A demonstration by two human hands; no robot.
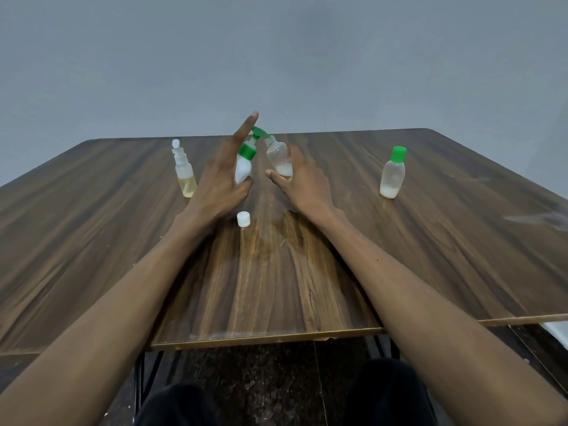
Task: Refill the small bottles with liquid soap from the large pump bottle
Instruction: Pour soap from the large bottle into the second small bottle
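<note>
My left hand (pixel 219 179) grips the white pump bottle (pixel 243 167) with the green collar, its forefinger raised straight beside the green pump head. The pump's spout meets the mouth of a small clear bottle (pixel 278 156), which leans toward it and holds a little white soap at its bottom. My right hand (pixel 302 179) holds that small bottle from the right side. Its white cap (pixel 243 218) lies on the table just in front of my hands.
A small spray bottle (pixel 184 172) with yellowish liquid stands left of my hands. A green-capped small bottle (pixel 392 173) with some white soap stands to the right. The wooden table (pixel 307 272) shows wet smears near its middle and right side.
</note>
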